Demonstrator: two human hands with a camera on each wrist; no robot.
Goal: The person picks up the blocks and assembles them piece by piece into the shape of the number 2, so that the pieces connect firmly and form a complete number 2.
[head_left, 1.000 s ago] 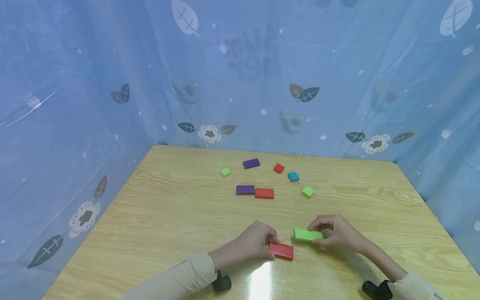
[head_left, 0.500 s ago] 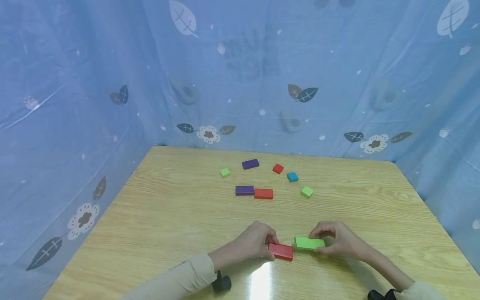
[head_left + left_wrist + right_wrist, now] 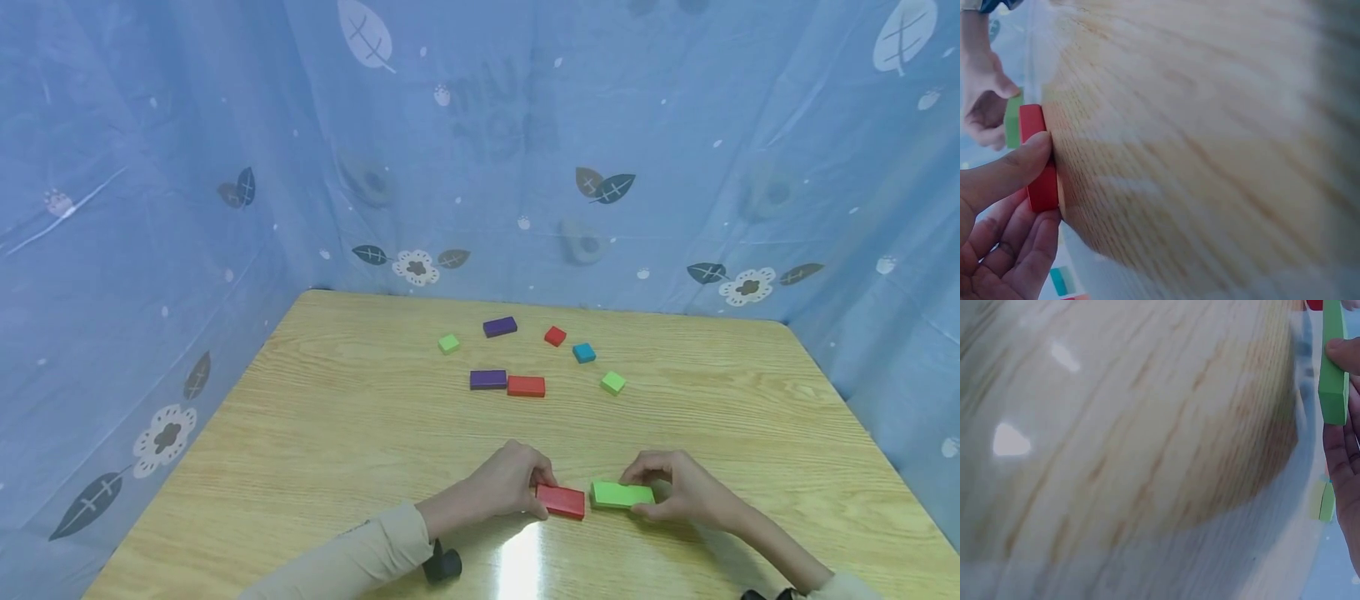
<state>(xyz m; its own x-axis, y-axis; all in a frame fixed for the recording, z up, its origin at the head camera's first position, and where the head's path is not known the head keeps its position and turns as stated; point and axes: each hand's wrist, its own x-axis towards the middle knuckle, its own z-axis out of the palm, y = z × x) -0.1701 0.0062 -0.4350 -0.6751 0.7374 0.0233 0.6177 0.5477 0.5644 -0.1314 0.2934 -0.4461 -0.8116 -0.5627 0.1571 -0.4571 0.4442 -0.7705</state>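
Near the front of the wooden table, my left hand [image 3: 504,483] pinches a flat red block [image 3: 562,502] between thumb and fingers. In the left wrist view the thumb lies across one long side of that red block [image 3: 1042,187], with fingers on the other. To its right, my right hand [image 3: 686,490] pinches a bright green block [image 3: 617,495] by its right part. A narrow gap separates the two blocks' facing ends in the head view. The right wrist view shows the thumb pressed on the green block [image 3: 1334,381].
Farther back lie a purple block [image 3: 488,380] and a red block [image 3: 527,386] end to end. Behind and beside them are another purple block [image 3: 500,327], small green blocks [image 3: 448,343], a small red block [image 3: 555,336] and a blue one [image 3: 584,352]. A blue curtain [image 3: 480,150] surrounds the table [image 3: 360,417].
My right hand has brought the green block toward the table's front and slightly right, level with the red block. The left hand stays in place holding the red block.
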